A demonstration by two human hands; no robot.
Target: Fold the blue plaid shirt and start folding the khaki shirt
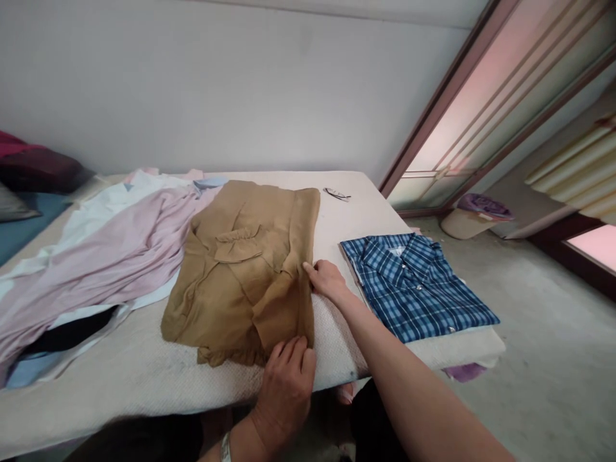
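Note:
A brown blouse [231,295] with gathered, frilled parts lies partly folded on the covered table in front of me. My right hand [327,279] pinches its right edge about halfway up, thumb on top and the other fingers curled beneath. At the near right corner, my left hand [289,375] has its fingers bent over the cloth and grips the edge. A neatly folded blue plaid shirt [423,289], collar up, rests to the right of my right forearm. Left of the blouse spreads a loose heap with a pale pink garment [129,237] on top.
Black-framed glasses [337,194] lie near the table's far right. The white tablecloth [144,378] hangs over the near edge. A wall [216,90] stands behind the table. On the floor at right is a bin [464,223]. Dark red cloth [41,168] sits at far left.

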